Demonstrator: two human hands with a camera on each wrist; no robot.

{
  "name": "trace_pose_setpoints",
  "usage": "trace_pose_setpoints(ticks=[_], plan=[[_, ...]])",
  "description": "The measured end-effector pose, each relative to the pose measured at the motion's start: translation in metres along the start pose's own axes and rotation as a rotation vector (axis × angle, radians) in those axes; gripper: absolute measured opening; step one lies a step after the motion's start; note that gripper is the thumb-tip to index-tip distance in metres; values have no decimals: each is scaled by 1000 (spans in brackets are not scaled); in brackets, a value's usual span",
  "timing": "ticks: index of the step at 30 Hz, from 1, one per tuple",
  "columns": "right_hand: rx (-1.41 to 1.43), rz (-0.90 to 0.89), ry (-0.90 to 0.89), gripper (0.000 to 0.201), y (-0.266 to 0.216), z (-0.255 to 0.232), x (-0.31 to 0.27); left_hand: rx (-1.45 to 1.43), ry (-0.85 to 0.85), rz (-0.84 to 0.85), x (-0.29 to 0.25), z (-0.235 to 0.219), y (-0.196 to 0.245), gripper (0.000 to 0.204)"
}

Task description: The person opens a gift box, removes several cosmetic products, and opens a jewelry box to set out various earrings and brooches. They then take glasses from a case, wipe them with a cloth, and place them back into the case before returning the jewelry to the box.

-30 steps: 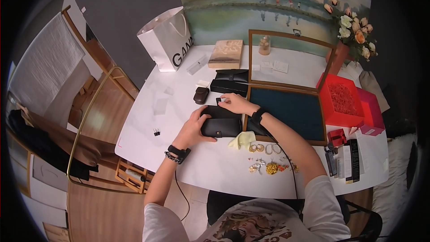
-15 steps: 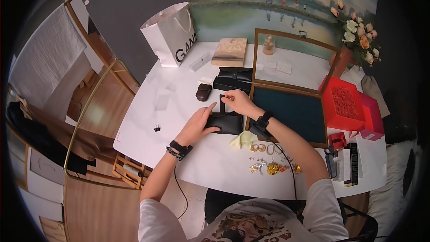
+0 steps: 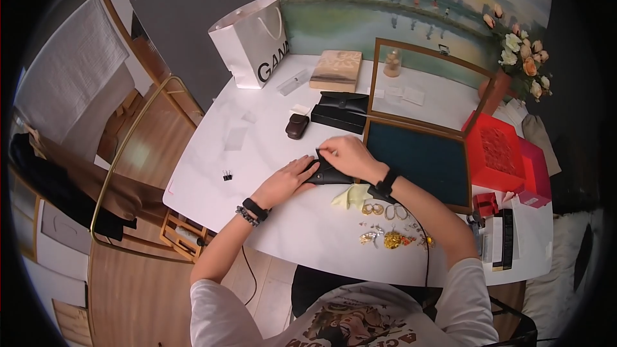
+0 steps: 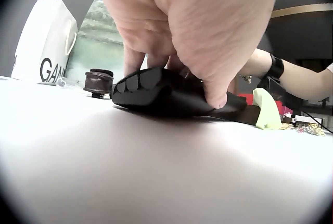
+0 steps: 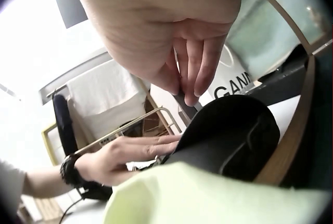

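A black leather case with a snap button lies on the white table in front of me. My left hand holds its left end. In the left wrist view the thumb presses the near side of the case while the fingers reach over to the far side. Above the case, my right hand pinches a narrow dark strip between thumb and fingertips. The right wrist view shows the rounded end of the case just below those fingertips. A pale yellow cloth lies at the case's near right.
Right of the case stands a wooden display box with its glass lid raised. Jewellery lies at the near edge. Behind are a brown pouch, black cases and a white paper bag. A red box is far right.
The right hand has come down toward the case with the dark strip. The left hand's fingers have moved from around the case's left side to lie over its left end.
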State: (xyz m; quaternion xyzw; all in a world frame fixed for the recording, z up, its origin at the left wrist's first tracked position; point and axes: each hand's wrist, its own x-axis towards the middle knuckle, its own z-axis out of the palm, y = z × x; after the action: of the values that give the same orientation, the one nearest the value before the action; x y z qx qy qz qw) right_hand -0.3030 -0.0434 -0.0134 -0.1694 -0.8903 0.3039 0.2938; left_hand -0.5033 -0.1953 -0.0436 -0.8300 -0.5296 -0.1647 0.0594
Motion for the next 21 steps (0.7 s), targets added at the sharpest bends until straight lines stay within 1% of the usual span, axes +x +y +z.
trace_pose_setpoints(ticks=[1,2,3,4,6,8,10,12,13,15,19,21], plan=[[-141,-151,-15,16,-5,1,-5,-107,-2,-55,0,-2,1,57],[-174,-191,-56,15,-7,5,-12,-108,2,-61,0,-3,0,57],[-208,-229,-96,14,-9,9,-19,-180,-25,-94,0,-4,-2,55],[-209,-230,-102,14,-8,13,-25,-252,-52,-128,1,-5,-4,53],[-387,-310,-200,13,-4,20,-33,-265,-30,-120,-1,-5,-7,52],[-401,-332,-207,12,-2,23,-37,-275,-8,-111,-1,-4,-9,51],[-414,-352,-210,12,-3,26,-39,-280,-23,-96,0,-4,-11,50],[-486,-449,-179,13,-4,31,-43,-280,-31,-96,1,-5,-11,51],[-487,-447,-178,13,-4,32,-45,-278,-39,-96,1,-5,-10,51],[-608,-445,-234,17,-4,34,-48,-280,-46,-98,2,-5,-11,51],[-650,-507,-245,18,-4,30,-52,-291,-48,-79,3,-3,-16,52],[-768,-526,-272,18,-9,28,-56,-300,-46,-83,3,-1,-17,53]])
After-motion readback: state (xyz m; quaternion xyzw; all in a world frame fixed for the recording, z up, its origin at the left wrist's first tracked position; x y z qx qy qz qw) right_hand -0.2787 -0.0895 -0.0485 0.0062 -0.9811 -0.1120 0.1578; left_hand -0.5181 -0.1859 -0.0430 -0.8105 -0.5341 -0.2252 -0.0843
